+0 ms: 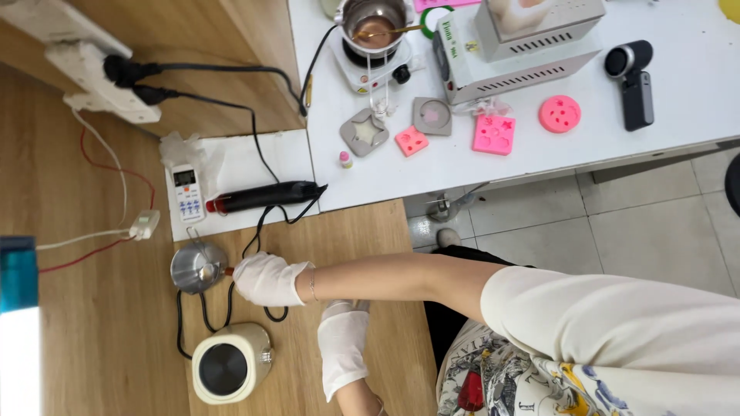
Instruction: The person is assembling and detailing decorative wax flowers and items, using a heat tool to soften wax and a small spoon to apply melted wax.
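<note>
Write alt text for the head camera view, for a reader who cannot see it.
A white-gloved right hand grips the handle of a small metal pot on a wooden tabletop, while the gloved left hand rests flat beside a cream electric hotplate. Beyond, a white table holds pink silicone moulds, a second metal pot on a small burner, and a black heat gun.

Wooden bench [100, 339] carries small metal pitcher [196, 267], cream hot plate [229, 373]; white table [678, 100] carries pink moulds [494, 133], grey moulds [364, 132]
</note>
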